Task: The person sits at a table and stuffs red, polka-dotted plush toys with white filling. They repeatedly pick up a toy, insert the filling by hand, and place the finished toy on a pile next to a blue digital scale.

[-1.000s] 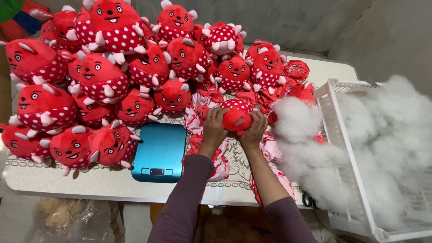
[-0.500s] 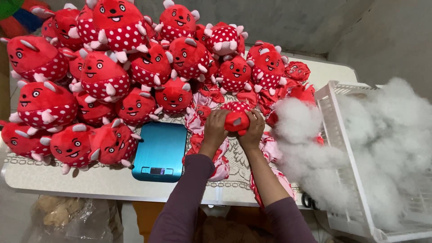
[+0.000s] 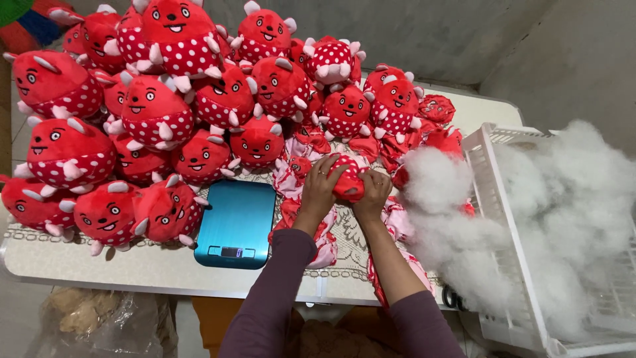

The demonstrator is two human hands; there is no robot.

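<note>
- Left hand [image 3: 320, 187] and right hand [image 3: 373, 194] both clasp a red plush toy [image 3: 348, 181] above the table [image 3: 132, 265].
- Its long axis tilts up-left, beside the blue scale [image 3: 236, 224].

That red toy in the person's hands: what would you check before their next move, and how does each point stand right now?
1. Both hands on the toy: ok. The left hand and right hand clasp the red plush toy from either side.
2. Stuffing nearby: ok. Loose white stuffing lies just right of the hands and fills the white basket.
3. Scale free: ok. Nothing rests on the blue scale.
4. Toy's opening: cannot tell, hidden by the hands.
5. Toy full enough: cannot tell.
6. Finished toys out of the way: ok, piled behind the scale.
</note>
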